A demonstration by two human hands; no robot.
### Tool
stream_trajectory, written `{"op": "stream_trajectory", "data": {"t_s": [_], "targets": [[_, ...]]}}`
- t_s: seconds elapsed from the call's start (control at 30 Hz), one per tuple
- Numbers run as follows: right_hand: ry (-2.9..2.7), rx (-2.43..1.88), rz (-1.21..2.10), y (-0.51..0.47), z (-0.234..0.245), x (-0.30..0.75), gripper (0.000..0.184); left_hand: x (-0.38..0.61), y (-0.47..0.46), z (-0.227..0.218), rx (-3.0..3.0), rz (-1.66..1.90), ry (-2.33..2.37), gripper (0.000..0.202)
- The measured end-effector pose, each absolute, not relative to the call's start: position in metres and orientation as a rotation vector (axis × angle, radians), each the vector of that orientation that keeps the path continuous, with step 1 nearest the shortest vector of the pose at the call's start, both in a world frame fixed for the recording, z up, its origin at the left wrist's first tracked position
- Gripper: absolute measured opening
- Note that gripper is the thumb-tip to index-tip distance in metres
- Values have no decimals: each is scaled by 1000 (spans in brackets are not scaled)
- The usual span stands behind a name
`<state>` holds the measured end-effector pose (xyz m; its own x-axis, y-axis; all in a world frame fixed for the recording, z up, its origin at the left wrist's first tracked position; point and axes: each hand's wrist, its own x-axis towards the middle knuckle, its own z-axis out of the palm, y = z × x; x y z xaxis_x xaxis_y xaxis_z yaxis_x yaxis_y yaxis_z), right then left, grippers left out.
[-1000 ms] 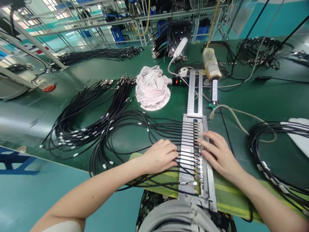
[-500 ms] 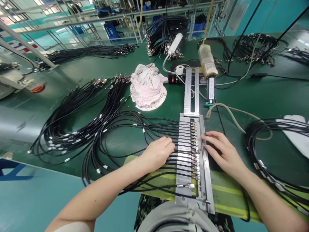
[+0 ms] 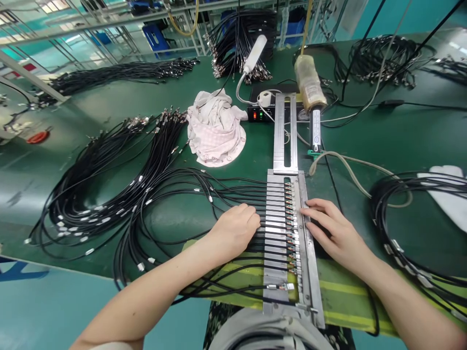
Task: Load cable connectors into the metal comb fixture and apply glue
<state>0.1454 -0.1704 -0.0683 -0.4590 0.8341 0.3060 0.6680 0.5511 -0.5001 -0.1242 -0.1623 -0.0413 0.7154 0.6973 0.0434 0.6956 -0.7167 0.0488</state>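
Note:
My left hand [image 3: 237, 229] is closed, fingers curled down on a black cable [image 3: 263, 224] just left of the metal fixture [image 3: 274, 204]. Several black cables run side by side across this slotted fixture, their small connectors [image 3: 290, 214] lined up along its slot. Against the fixture's right rail [image 3: 305, 233] rest the fingertips of my right hand [image 3: 330, 226], its fingers stretched out and apart. Near the fixture's lower end lies one cable with a white connector [image 3: 289, 287], outside the row. My left fingertips are partly hidden behind the knuckles.
A large cable bundle [image 3: 105, 194] spreads over the left of the green table. Beyond the fixture are a crumpled pinkish cloth [image 3: 217, 133], a black box with lit switches [image 3: 257, 114] and a hanging electric screwdriver-like tool [image 3: 314, 129]. Coiled cables [image 3: 383, 233] lie at right.
The whole view has shifted slightly. Both hands keep almost the same places at the fixture, with the left still on the cables and the right still at the rail.

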Motion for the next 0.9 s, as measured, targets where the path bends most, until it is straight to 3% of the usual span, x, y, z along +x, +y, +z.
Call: {"op": "stream_trajectory", "data": {"t_s": [0.4,0.9], "targets": [[-2334,-1207,388,-172,-63,143,29,-112,-153,-25,2720,-244,1187,15],[-2536,-1015,240,-174,-56,121,28,-116,-158,-43,2710,-125,1149,21]]}}
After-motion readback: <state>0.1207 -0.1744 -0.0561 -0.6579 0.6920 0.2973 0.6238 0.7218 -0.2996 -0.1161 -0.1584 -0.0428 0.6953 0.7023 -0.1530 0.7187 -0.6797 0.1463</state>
